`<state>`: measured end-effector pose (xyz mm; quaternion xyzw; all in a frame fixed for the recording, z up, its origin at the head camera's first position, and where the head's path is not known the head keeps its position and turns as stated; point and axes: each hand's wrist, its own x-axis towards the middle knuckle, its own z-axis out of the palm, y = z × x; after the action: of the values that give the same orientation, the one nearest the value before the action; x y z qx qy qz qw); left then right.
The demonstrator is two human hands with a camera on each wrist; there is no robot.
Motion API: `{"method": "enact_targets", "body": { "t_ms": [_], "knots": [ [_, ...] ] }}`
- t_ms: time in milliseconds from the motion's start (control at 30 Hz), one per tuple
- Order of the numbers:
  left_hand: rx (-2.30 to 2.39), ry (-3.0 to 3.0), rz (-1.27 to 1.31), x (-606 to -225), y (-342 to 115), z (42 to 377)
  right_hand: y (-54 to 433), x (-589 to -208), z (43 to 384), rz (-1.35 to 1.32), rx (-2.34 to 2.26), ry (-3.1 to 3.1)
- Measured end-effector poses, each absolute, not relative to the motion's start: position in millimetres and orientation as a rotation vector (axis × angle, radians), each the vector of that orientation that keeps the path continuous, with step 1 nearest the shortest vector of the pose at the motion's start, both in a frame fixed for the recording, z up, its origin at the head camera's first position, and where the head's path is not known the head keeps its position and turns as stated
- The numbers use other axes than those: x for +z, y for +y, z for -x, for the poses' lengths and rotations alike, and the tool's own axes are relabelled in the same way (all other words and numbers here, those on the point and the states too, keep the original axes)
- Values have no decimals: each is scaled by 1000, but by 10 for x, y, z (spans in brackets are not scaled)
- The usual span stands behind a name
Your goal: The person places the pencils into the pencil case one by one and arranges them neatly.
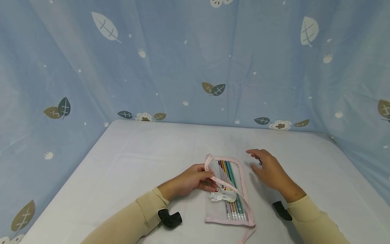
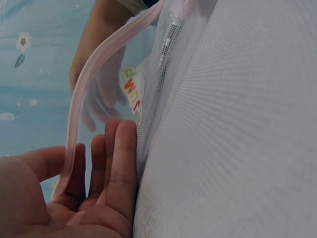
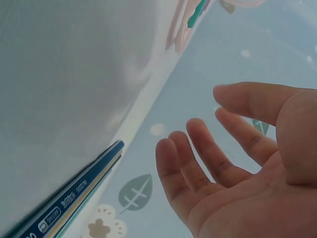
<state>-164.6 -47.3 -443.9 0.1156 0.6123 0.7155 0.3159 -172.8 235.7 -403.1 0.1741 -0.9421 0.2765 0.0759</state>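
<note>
Likely an opening step: left hand [image 1: 196, 178] pinches a pouch [image 1: 213, 212] of pencils [image 1: 230, 172]. Right hand [image 1: 268, 170], fingers apart, probably needs to reach inside.

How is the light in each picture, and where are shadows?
Head view: fairly even light, soft shadow on the table by the right hand; left wrist view: dimmer, but JUMP letters readable; right wrist view: table grayish, paler along its edge.

The person's arms [image 1: 122, 217] reach forward; the left hand [image 1: 195, 179] pinches with thumb [image 2: 44, 159] and index finger [image 2: 78, 171], while the right hand [image 1: 269, 171] hovers, fingers [image 3: 171, 166] loosely curved, its own thumb [image 3: 252, 99] apart
</note>
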Motion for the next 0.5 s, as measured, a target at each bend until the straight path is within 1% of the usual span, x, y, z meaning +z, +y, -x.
{"method": "enact_targets", "body": {
  "t_ms": [233,500],
  "knots": [
    [1879,1620,-318,-4443,-482,1657,2444,-4012,1763,-468,834,-2853],
    [1877,1619,-320,-4414,-478,1645,2572,-4031,1807,-509,844,-2909]
  ]
}}
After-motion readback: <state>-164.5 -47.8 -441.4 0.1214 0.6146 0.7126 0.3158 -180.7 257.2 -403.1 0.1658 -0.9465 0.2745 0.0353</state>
